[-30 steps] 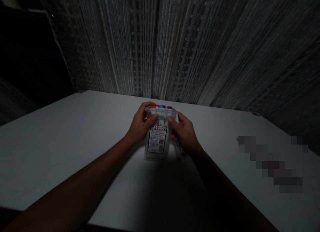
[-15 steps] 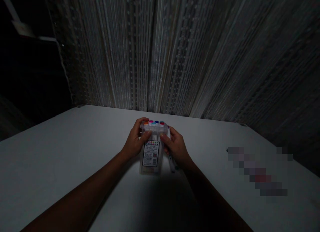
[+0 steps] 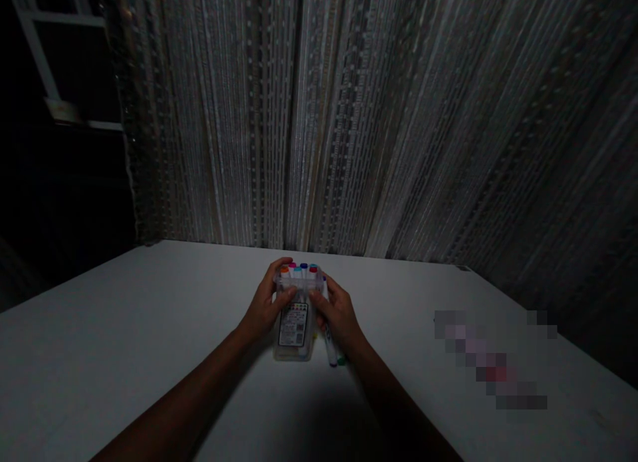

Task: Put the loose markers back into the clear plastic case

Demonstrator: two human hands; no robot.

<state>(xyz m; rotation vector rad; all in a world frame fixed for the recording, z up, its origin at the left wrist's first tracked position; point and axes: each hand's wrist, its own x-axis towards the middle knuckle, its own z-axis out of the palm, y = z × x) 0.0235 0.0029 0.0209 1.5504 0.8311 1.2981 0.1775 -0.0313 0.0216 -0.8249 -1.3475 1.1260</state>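
Between my two hands is a clear plastic marker case with a printed label on its front. Several markers stand in it, their orange, pink, light blue, dark blue and red ends showing at the top. My left hand grips the case's left side, thumb on the front. Around the right side, my right hand is closed with its thumb on the front too. A loose white marker slants down beside the case, under my right hand; its contact with the fingers is partly hidden. A green end shows next to it.
The white table spreads around my arms. A pixelated patch covers something reddish and dark on the right. Behind the table's far edge hangs a grey striped curtain. A dark area with a pale frame lies at the upper left.
The view has tilted up and shifted slightly, so everything sits lower and a little further left or right in the picture. Both hands keep their hold on the marker case.
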